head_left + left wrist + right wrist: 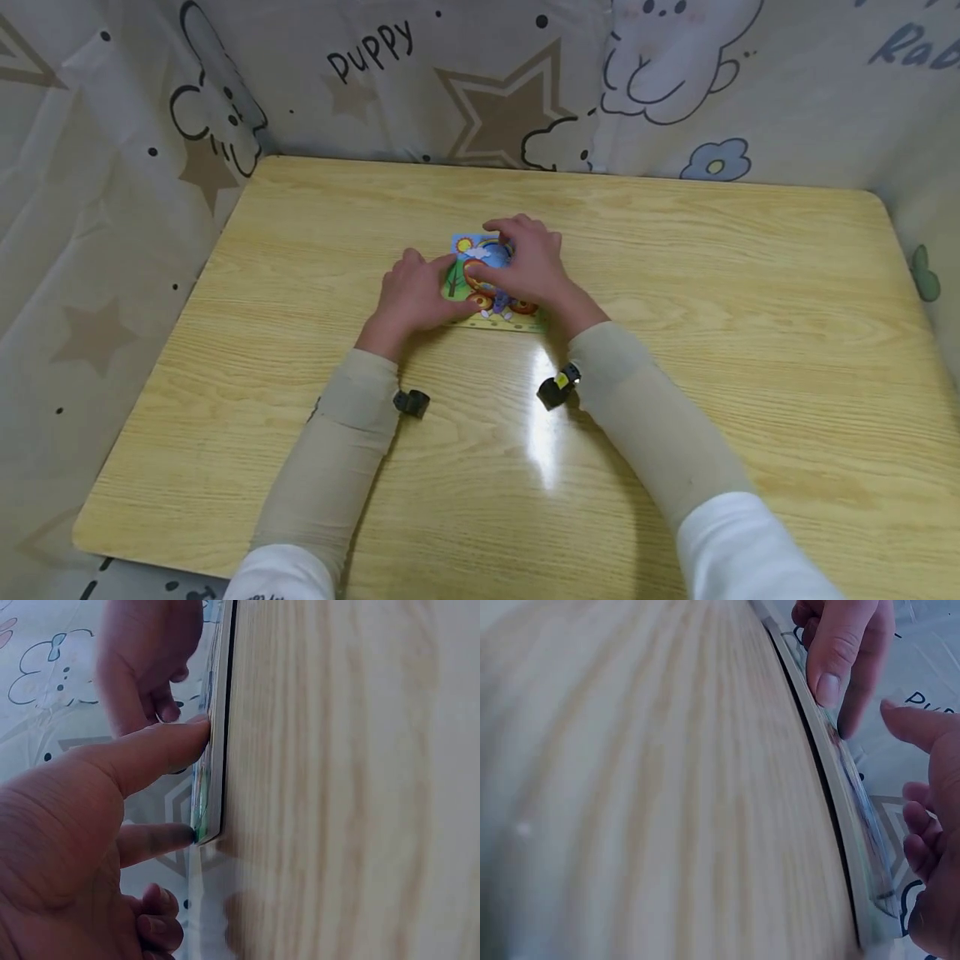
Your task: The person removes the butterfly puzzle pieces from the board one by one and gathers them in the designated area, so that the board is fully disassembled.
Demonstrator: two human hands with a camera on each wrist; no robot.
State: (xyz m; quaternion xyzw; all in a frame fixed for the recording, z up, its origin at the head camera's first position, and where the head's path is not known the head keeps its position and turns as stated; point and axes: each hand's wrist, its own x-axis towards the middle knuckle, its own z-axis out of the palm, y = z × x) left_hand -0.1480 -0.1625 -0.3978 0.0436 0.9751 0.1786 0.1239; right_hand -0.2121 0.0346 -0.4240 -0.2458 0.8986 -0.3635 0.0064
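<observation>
A thin, colourful picture board [477, 250] lies flat on the table, printed with a sun, a rainbow, a tree and orange wheels. My left hand [411, 296] is at its left side. In the left wrist view, the thumb [169, 750] and a straight finger [154, 841] touch the board [204, 802], one on top and one near its corner. Over the right part of the board is my right hand [531, 262], thumb and forefinger spread apart. From the right wrist, nothing shows in the right hand [937, 802], and its other fingers hang loosely bent.
The wood-grain table [712, 333] surrounds the board on all sides. A printed curtain [300, 92] with stars and cartoon animals hangs behind the table and along its sides. Small black cameras [412, 403] sit at both wrists.
</observation>
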